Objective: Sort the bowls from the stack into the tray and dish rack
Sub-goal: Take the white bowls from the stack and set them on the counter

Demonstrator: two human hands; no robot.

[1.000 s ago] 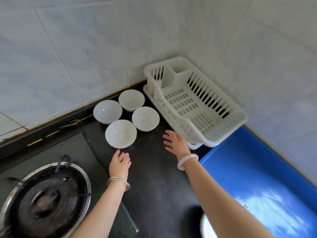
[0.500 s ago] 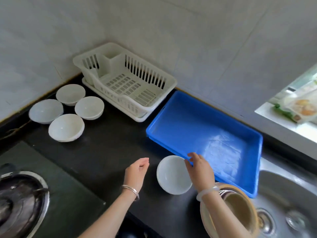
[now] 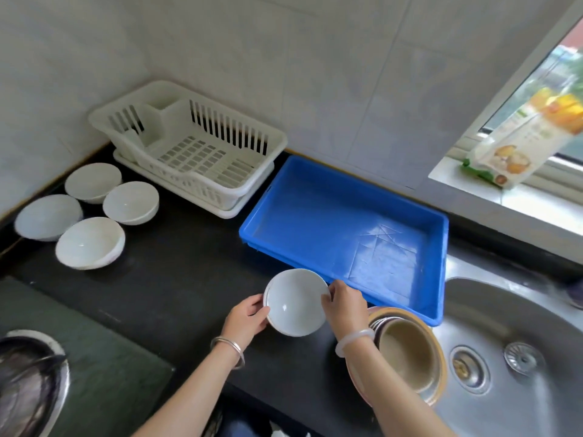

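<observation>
A white bowl (image 3: 295, 302) sits on the black counter just in front of the blue tray (image 3: 344, 234). My left hand (image 3: 246, 320) grips its left rim and my right hand (image 3: 342, 305) grips its right rim. Whether more bowls are stacked under it I cannot tell. The white dish rack (image 3: 189, 149) stands in the back corner with nothing in it, and the blue tray holds nothing. Several other white bowls (image 3: 90, 242) sit apart on the counter at the left.
A tan pot with nested dishes (image 3: 407, 354) stands right of my right wrist, at the edge of the steel sink (image 3: 511, 357). A gas burner (image 3: 28, 383) is at the lower left. A food bag (image 3: 517, 140) leans on the window sill.
The view swung right from the corner bowls to the tray and sink. Both hands moved from near the left bowls to the bowl by the tray and closed on its rim.
</observation>
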